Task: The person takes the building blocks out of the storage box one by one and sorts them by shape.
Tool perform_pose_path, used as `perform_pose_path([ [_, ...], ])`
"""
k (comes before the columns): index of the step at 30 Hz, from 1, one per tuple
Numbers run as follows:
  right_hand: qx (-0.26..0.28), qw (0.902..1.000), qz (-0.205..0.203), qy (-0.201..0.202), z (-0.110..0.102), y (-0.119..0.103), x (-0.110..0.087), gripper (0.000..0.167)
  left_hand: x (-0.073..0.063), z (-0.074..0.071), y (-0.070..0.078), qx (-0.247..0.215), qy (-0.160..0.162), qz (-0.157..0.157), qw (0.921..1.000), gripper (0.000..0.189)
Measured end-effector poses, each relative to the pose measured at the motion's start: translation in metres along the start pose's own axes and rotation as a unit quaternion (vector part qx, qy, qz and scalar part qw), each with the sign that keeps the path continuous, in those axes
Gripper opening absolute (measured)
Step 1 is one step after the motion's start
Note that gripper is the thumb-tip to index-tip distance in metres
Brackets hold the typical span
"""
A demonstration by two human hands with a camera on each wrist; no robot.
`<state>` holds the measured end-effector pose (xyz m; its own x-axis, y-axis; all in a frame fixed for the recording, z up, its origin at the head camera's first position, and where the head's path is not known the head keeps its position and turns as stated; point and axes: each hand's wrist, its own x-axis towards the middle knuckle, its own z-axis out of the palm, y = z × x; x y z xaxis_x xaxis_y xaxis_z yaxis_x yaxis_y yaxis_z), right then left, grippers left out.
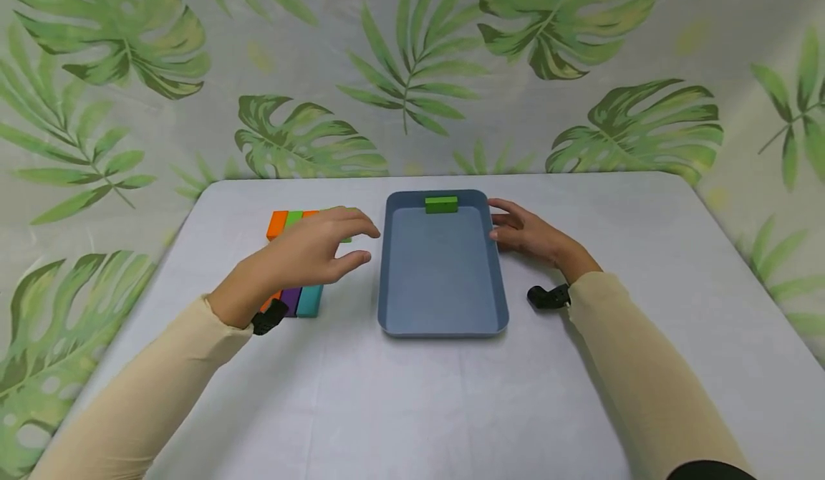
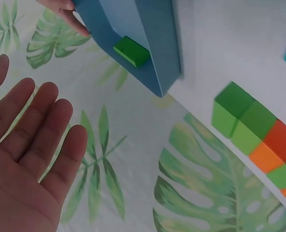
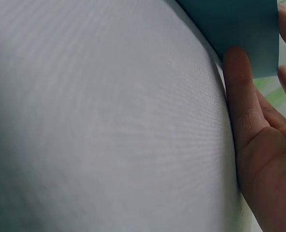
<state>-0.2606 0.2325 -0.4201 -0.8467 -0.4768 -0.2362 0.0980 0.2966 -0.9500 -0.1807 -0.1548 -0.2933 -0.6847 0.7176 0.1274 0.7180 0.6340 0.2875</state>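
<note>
A blue-grey tray (image 1: 443, 279) lies on the white table, with one green block (image 1: 441, 205) inside against its far end. At the tray's upper right side is my right hand (image 1: 531, 236); in the right wrist view its thumb (image 3: 240, 96) touches the tray's outer wall (image 3: 251, 34). My left hand (image 1: 303, 251) hovers left of the tray, fingers and thumb apart, holding nothing; the left wrist view shows its bare palm (image 2: 17, 188). Beneath and behind that hand sit several coloured blocks, among them an orange block (image 1: 277, 224) and a teal block (image 1: 310, 301), partly hidden.
In the left wrist view, green and orange blocks (image 2: 256, 125) stand in a row along the table's far edge. The white tabletop (image 1: 399, 401) stretches in front of the tray. A leaf-patterned cloth (image 1: 438, 57) hangs behind the table.
</note>
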Motion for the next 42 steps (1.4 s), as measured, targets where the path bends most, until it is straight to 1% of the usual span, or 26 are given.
perform_pose_path([
  [3, 0.002, 1.0000, 0.000, 0.003, -0.001, 0.002, -0.002, 0.078, 0.020, 0.003, 0.002, 0.009, -0.015, 0.008, 0.9998, 0.030],
  [7, 0.003, 1.0000, -0.001, 0.001, -0.002, 0.003, -0.002, 0.078, 0.051, 0.011, 0.004, 0.025, -0.042, 0.013, 0.9987, 0.032],
  [11, 0.006, 1.0000, -0.003, -0.003, 0.000, 0.003, -0.002, 0.079, 0.081, 0.023, 0.001, 0.042, -0.071, -0.006, 0.9965, 0.035],
  [15, 0.008, 1.0000, -0.001, 0.000, 0.001, 0.003, 0.000, 0.079, 0.108, 0.036, 0.003, 0.061, -0.105, -0.029, 0.9922, 0.040],
  [18, 0.007, 1.0000, 0.002, -0.001, 0.002, 0.003, 0.001, 0.079, 0.125, 0.049, 0.006, 0.075, -0.129, -0.042, 0.9880, 0.042],
  [21, 0.009, 1.0000, 0.002, -0.001, 0.003, 0.004, 0.001, 0.079, 0.138, 0.061, 0.006, 0.088, -0.143, -0.055, 0.9842, 0.042],
  [26, 0.015, 0.9999, 0.004, 0.001, 0.002, 0.006, 0.000, 0.078, 0.150, 0.075, 0.001, 0.106, -0.150, -0.088, 0.9791, 0.041],
  [34, 0.015, 0.9999, 0.002, 0.004, -0.001, 0.003, 0.000, 0.078, 0.158, 0.084, -0.011, 0.115, -0.139, -0.138, 0.9738, 0.047],
  [36, 0.012, 0.9999, 0.002, 0.004, 0.000, 0.002, -0.001, 0.078, 0.159, 0.087, -0.012, 0.125, -0.129, -0.142, 0.9735, 0.045],
  [40, 0.004, 1.0000, -0.002, 0.002, 0.001, 0.000, 0.000, 0.076, 0.161, 0.093, -0.014, 0.128, -0.101, -0.136, 0.9771, 0.043],
  [42, 0.001, 1.0000, -0.004, -0.001, 0.001, -0.001, 0.000, 0.076, 0.161, 0.095, -0.014, 0.120, -0.092, -0.138, 0.9789, 0.042],
])
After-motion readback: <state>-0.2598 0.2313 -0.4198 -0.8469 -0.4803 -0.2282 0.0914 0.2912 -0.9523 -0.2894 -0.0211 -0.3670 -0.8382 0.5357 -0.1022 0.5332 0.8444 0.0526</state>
